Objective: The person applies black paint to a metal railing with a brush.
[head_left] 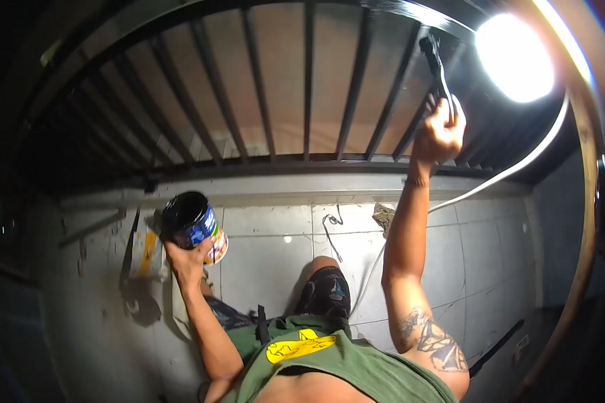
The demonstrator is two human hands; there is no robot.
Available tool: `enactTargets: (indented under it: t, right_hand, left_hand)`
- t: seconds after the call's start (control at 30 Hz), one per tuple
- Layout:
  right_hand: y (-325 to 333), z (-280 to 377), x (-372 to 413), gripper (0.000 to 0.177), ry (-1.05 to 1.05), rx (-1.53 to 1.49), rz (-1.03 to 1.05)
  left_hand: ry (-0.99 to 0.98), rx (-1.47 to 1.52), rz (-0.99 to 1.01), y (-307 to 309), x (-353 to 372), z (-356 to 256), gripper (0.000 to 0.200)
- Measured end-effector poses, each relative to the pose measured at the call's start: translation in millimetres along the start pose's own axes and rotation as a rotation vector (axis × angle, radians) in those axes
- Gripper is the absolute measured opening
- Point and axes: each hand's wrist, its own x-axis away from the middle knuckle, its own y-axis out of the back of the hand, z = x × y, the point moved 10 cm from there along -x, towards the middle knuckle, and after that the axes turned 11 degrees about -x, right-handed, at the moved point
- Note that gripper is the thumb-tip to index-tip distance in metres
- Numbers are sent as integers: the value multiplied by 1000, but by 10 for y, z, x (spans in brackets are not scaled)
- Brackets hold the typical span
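Right hand point(440, 131) raised high, fingers closed round the handle of a dark paintbrush point(437, 64). The bristle end points up and sits against one of the upper bars of the black metal railing with vertical bars point(308, 80), just left of the bright round lamp point(515, 57). Forearm tattooed near the elbow.

Left hand point(187, 258) is lower, on the left side, gripping from underneath an open round tin can with a blue printed label point(193, 225). The can is tilted with its mouth towards the camera, and the inside looks black. It is held in the air above the floor, well apart from the brush.

Person sits on a pale grey tiled floor point(275, 255) facing the railing, wearing a green sleeveless shirt point(356, 363) and dark patterned shorts point(326, 292). A white cable point(504, 174) curves from near the lamp down across the floor. A yellow-and-white carton point(144, 255) lies on the floor just left of the can hand. A small grey scrap point(383, 216) lies near the base of the railing; can't tell what it is.
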Motion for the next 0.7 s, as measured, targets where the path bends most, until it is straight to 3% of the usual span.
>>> enactTargets:
  t: [0.07, 0.1, 0.17, 0.23, 0.27, 0.37, 0.43, 0.5, 0.57, 0.6, 0.7]
  right_hand:
    - [192, -159, 295, 23, -248, -266, 84]
    - [25, -50, 272, 23, -263, -256, 315]
    - [-183, 195, 814, 21, -364, -298, 586]
    - [-511, 585, 1454, 18, -473, -416, 800]
    - [-608, 750, 1610, 17, -469, -381, 939]
    - [-796, 1080, 1988, 17, -272, -285, 1357]
    - [-872, 1237, 2135, 16, -178, -227, 1479]
    - [-969, 1254, 2321, 13, -237, -244, 1590]
    - [-1055, 1343, 2481, 16, -103, -212, 1678]
    - [-1080, 1314, 2593, 17, -123, -236, 1727]
    - [-1102, 1311, 2833, 10, 141, -81, 1884]
  left_hand:
    - [109, -76, 1, -6, 124, -248, 81]
    - [122, 48, -51, -411, 329, 61, 80]
    - [255, 36, 58, -403, 299, -94, 78]
    - [65, -133, 104, -158, 11, -71, 92]
    - [92, -215, 112, -243, 56, 84, 98]
    - [75, -42, 156, -545, 232, 282, 99]
    - [15, -42, 182, -670, 363, 216, 98]
    - [53, 30, 191, -691, 410, 192, 99]
    - [-130, -101, 133, -597, 417, -69, 101]
    - [-111, -70, 170, -609, 417, -99, 101]
    - [-173, -115, 188, -744, 496, -237, 103]
